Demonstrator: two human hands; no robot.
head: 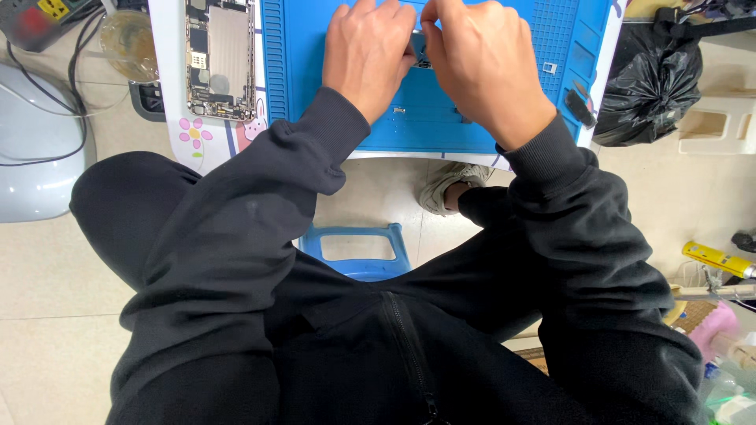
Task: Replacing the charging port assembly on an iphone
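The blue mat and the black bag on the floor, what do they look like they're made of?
The blue mat looks like matte silicone or rubber: moulded ridges and small compartments. The black bag looks like thin glossy plastic film, crinkled with shiny highlights. Neither is certain by sight alone.

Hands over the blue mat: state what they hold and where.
Left hand and right hand pinch a small dark part between fingertips; grip points hidden.

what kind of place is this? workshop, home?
Likely an informal phone-repair spot, perhaps at home: an opened phone with bare boards lies beside a blue repair mat on a small low table. Both hands, left hand and right hand, work a small part over it.
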